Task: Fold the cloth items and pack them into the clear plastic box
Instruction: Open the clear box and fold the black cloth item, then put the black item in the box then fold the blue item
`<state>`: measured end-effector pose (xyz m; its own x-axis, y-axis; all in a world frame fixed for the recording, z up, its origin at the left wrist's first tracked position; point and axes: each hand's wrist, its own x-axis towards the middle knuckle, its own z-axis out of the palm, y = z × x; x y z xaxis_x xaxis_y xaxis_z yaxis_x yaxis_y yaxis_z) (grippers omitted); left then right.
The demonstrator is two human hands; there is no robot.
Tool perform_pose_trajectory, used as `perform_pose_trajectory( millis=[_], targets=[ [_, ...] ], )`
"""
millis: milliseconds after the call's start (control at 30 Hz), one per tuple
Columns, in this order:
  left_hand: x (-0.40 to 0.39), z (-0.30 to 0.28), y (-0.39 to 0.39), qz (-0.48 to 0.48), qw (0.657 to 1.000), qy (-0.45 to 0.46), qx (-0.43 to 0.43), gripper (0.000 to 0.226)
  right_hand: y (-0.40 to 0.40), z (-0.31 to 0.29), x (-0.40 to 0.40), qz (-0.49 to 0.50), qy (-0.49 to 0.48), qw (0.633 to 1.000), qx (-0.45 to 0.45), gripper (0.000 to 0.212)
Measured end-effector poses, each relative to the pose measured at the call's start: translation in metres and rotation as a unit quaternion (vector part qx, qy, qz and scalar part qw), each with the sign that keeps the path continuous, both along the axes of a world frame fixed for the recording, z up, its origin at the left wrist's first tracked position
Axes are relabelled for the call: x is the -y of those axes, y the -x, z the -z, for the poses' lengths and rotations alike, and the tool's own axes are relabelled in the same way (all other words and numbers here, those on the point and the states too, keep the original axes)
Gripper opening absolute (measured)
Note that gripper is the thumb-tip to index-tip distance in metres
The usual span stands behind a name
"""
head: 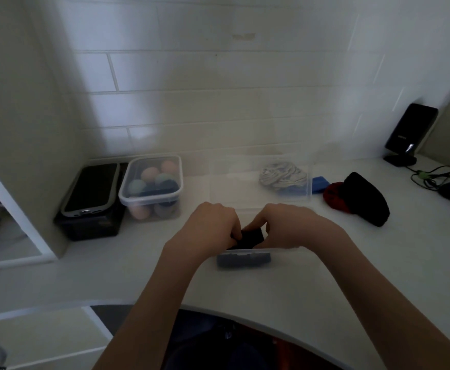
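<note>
White counter: clear box centre; lidded tub w/ balls & black crate far left; black cloth, red cloth right; cables far right.

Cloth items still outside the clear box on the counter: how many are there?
3: a blue cloth just right of the clear plastic box, then a red cloth, then a black cloth farthest right. More may be hidden.

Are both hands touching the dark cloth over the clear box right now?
Touching. The head view shows the left hand and right hand pinching the dark cloth from either side, fingers overlapping its edges above the clear plastic box.
</note>
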<state>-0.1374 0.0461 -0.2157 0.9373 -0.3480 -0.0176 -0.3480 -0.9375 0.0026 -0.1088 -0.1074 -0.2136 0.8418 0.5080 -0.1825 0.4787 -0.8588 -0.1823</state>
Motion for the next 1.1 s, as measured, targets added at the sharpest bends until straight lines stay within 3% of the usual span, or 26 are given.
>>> perform_pose_trajectory(
  millis=[133,233,333,433,533,600,667,733,800,900,1100],
  targets=[
    [-0.001,0.000,0.001,-0.003,1.000,0.020,-0.016,0.026,-0.001,0.002,0.002,0.003,-0.024,0.999,-0.034,0.038],
    [-0.003,0.004,0.003,-0.018,0.995,0.094,-0.027,0.025,0.000,0.000,0.005,-0.011,-0.060,0.998,-0.035,0.038],
    [-0.007,0.006,0.004,-0.038,0.977,0.211,0.001,0.021,0.000,-0.003,0.018,-0.003,-0.190,0.981,-0.031,0.031],
    [-0.012,0.012,0.007,-0.043,0.948,0.308,0.070,0.019,-0.004,-0.006,0.040,0.048,-0.378,0.923,0.051,0.009],
    [-0.014,0.023,0.007,-0.049,0.899,0.414,0.132,0.018,-0.019,-0.003,0.067,0.177,-0.480,0.836,0.199,0.012],
    [-0.013,0.028,0.008,-0.057,0.867,0.468,0.162,0.018,-0.028,0.007,0.085,0.258,-0.435,0.814,0.287,0.015],
    [-0.012,0.030,0.009,-0.067,0.851,0.491,0.174,0.019,-0.037,0.023,0.102,0.329,-0.308,0.828,0.334,0.027],
    [-0.011,0.032,0.009,-0.072,0.849,0.493,0.176,0.018,-0.044,0.041,0.114,0.383,-0.211,0.850,0.293,0.042],
    [-0.010,0.034,0.009,-0.069,0.852,0.490,0.174,0.017,-0.048,0.056,0.120,0.411,-0.174,0.868,0.218,0.050],
    [-0.006,0.037,0.009,-0.066,0.851,0.492,0.174,0.017,-0.051,0.071,0.123,0.373,-0.106,0.902,0.190,0.055],
    [0.002,0.037,0.011,-0.056,0.855,0.486,0.173,0.016,-0.049,0.070,0.118,0.334,-0.176,0.905,0.195,0.052]
  ],
)
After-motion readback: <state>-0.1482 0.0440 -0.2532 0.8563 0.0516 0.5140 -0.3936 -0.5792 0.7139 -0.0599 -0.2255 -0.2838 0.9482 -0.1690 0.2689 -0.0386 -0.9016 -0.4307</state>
